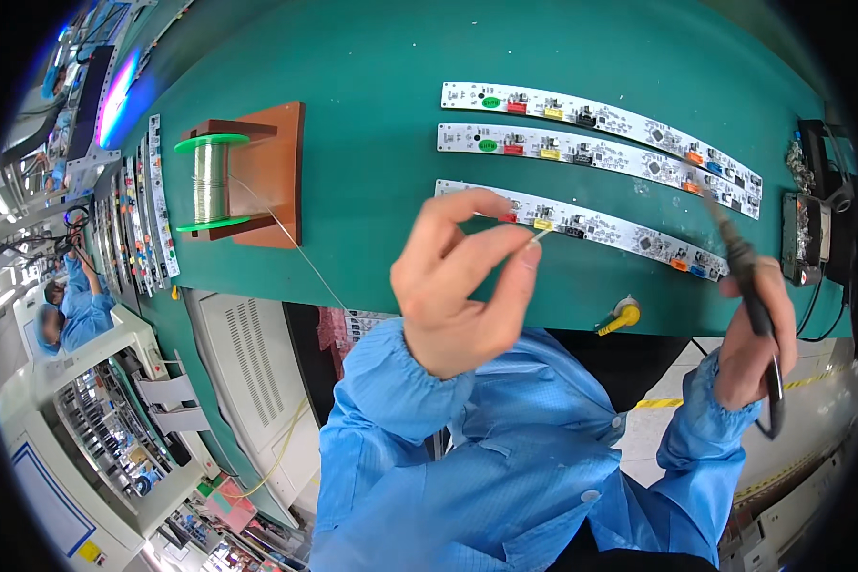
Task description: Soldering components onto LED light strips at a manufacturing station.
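My left hand is closed in a pinch on solder wire, whose short free end sticks out past the fingertips over the nearest circuit board. My right hand grips a soldering iron by its handle, with the tip angled up and left toward the right part of the boards. Two more long white circuit boards, the middle one and the far one, lie roughly parallel beyond it. All three carry red, yellow, black, orange and blue connectors. My left hand hides part of the nearest board.
At left, a green-flanged solder spool sits on a brown stand, its wire trailing toward me. More boards are lined up farther left. A soldering iron holder stands at the right edge. A yellow plug-like piece is at the front edge.
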### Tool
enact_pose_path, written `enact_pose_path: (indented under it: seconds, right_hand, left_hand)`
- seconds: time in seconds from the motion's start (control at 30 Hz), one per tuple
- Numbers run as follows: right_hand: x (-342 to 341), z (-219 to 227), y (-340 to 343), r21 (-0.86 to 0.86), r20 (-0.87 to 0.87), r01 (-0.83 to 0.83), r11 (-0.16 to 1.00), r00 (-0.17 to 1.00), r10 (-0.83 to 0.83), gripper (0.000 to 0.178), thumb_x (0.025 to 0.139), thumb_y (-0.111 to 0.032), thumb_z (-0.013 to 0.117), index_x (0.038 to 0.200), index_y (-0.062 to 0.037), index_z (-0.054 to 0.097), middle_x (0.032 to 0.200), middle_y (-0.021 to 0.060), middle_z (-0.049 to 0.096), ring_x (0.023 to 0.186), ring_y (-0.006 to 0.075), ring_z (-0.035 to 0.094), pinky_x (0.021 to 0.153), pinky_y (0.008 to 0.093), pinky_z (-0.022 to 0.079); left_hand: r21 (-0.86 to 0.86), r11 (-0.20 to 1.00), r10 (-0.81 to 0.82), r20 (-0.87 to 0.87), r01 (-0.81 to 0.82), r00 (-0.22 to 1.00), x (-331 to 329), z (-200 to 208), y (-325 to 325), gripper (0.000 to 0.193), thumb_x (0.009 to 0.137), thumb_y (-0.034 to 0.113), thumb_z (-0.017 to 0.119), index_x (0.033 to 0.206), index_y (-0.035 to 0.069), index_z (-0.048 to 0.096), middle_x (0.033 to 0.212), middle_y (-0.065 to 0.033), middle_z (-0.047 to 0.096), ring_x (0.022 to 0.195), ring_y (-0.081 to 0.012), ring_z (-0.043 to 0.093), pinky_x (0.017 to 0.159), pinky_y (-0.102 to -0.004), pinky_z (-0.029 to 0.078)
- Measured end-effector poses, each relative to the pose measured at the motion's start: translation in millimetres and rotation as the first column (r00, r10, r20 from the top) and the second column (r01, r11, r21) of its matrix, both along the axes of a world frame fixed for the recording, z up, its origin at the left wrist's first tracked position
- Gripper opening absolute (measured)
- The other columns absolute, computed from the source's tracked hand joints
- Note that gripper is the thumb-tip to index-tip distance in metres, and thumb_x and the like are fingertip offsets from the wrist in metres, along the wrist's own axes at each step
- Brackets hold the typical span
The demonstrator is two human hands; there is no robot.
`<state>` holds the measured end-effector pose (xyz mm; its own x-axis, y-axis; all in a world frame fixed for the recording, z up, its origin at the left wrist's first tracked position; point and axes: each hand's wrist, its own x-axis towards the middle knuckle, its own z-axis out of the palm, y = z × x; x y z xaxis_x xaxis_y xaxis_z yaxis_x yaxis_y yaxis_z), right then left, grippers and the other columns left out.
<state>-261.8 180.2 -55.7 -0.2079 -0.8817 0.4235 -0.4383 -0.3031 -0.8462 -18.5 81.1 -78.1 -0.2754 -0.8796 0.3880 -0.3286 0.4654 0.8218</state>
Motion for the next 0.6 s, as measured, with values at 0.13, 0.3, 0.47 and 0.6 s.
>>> enact_pose_path:
  seconds: [0.13, 0.3, 0.47, 0.6]
  right_hand:
    - [12, 10, -32, 0.046, 0.034, -0.116, 0.992, 0.993, 0.114, 0.030, 0.082, -0.023, 0.061, 0.095, 0.0036, 0.060, 0.066, 0.0114, 0.055, 0.063, 0.0212, 0.049, 0.060, 0.0330, 0.039]
    - [15, 7, -50, 0.055, 0.045, -0.237, 0.970, 0.971, 0.235, 0.021, 0.075, -0.015, 0.063, 0.084, 0.0039, 0.062, 0.062, 0.0094, 0.054, 0.058, 0.0201, 0.048, 0.055, 0.0315, 0.037]
    - [20, 3, -53, 0.091, 0.076, -0.209, 0.974, 0.976, 0.203, 0.021, 0.074, -0.015, 0.064, 0.083, 0.0039, 0.063, 0.061, 0.0088, 0.054, 0.057, 0.0196, 0.048, 0.055, 0.0314, 0.037]
    - [20, 2, -54, 0.130, 0.098, -0.210, 0.969, 0.975, 0.199, 0.021, 0.074, -0.015, 0.064, 0.083, 0.0041, 0.063, 0.060, 0.0083, 0.053, 0.057, 0.0191, 0.048, 0.055, 0.0310, 0.037]
  left_hand:
    - [0.009, 1.000, -0.004, -0.075, 0.005, 0.997, -13, -11, 10, 0.013, 0.069, -0.008, 0.066, 0.073, -0.003, 0.055, 0.100, -0.0158, 0.060, 0.050, -0.0032, 0.048, 0.043, -0.0172, 0.035]
    - [-0.037, 0.998, 0.053, -0.021, -0.054, 0.998, -18, -13, 10, 0.019, 0.068, -0.007, 0.066, 0.067, 0.001, 0.049, 0.100, -0.0177, 0.063, 0.042, -0.0007, 0.035, 0.037, -0.0190, 0.028]
    - [-0.074, 0.995, 0.065, -0.009, -0.066, 0.998, -19, -16, 7, 0.022, 0.068, -0.005, 0.067, 0.066, 0.003, 0.046, 0.099, -0.0191, 0.064, 0.040, -0.0018, 0.034, 0.036, -0.0203, 0.028]
    - [-0.082, 0.995, 0.054, 0.021, -0.052, 0.998, -19, -18, 5, 0.021, 0.068, -0.004, 0.067, 0.067, 0.003, 0.047, 0.097, -0.0204, 0.064, 0.045, -0.0082, 0.046, 0.038, -0.0230, 0.034]
